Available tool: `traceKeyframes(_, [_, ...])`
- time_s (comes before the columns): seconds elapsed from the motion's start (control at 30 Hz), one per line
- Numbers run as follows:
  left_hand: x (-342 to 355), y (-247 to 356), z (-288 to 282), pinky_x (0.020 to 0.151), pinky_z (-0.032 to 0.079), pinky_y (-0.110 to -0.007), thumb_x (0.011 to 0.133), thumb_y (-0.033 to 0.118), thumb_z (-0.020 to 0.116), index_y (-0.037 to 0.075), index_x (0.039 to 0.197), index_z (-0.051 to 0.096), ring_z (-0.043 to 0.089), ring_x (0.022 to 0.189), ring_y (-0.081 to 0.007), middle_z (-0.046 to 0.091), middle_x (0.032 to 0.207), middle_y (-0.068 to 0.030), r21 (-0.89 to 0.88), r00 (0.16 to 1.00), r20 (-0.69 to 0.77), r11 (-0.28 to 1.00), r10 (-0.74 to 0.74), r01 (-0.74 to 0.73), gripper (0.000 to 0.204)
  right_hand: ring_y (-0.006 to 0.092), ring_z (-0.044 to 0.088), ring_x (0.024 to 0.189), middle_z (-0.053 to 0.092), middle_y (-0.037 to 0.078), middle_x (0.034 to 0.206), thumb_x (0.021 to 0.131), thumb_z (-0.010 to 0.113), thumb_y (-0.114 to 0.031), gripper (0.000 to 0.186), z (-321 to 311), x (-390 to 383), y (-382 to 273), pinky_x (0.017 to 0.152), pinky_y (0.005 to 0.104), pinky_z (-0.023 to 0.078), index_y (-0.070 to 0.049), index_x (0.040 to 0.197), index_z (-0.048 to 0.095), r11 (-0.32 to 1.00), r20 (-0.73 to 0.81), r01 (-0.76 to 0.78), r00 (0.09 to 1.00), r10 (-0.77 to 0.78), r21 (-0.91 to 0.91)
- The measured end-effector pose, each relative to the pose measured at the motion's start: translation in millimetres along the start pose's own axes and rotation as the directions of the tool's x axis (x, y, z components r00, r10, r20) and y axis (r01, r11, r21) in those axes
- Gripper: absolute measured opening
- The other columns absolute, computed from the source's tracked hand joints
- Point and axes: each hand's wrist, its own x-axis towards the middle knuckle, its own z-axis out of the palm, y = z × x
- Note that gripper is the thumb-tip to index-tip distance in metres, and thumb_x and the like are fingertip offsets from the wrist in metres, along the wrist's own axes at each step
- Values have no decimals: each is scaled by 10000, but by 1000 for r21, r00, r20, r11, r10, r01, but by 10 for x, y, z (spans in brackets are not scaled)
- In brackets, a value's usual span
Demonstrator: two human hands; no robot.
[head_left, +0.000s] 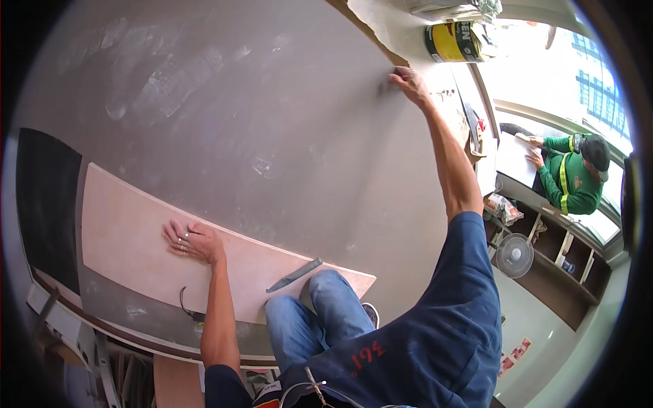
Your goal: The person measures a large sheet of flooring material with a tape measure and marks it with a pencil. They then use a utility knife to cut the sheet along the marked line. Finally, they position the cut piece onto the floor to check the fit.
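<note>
My left hand (194, 242) lies on a long pale pinkish board (136, 234), fingers loosely bent and apart, with rings showing. Stretched far out, my right hand (409, 83) is closed at the far brown edge of a large grey sheet (286, 122). A blurred dark bit shows at its fingers, too unclear to name. White smudges mark the grey sheet, which runs under the pale board. On the board by my knees is a narrow dark grey strip (294, 275). A thin black hooked piece (183, 299) sits near my left forearm.
A black panel (49, 204) stands at the left. Beyond my right hand is a yellow and black tin (452, 42). At the right, a person in green (578, 173) leans over a white board. A fan (515, 256) and open shelves (551, 251) are nearer.
</note>
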Motion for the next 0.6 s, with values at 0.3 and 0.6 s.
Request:
traceKeyframes(0.3, [-5,-70,48,1116,192,-611,935,156,446,35,1337,426,338,1391,-338,419,1439,-160,35,1000,1,999,25,-25,420,98,496,708,585,7,754,871,688,-445,424,-58,-82,-219,634,280,427,-33,966,650,974,-38,-195,979,201,115])
traceKeyframes(0.6, [-14,-20,23,1118,196,-606,930,159,449,14,1321,447,341,1389,-336,418,1423,-187,21,1000,0,1000,18,-18,417,92,520,730,582,-12,753,898,626,-519,511,-838,-405,-837,675,269,438,-18,970,692,960,139,-216,971,192,179])
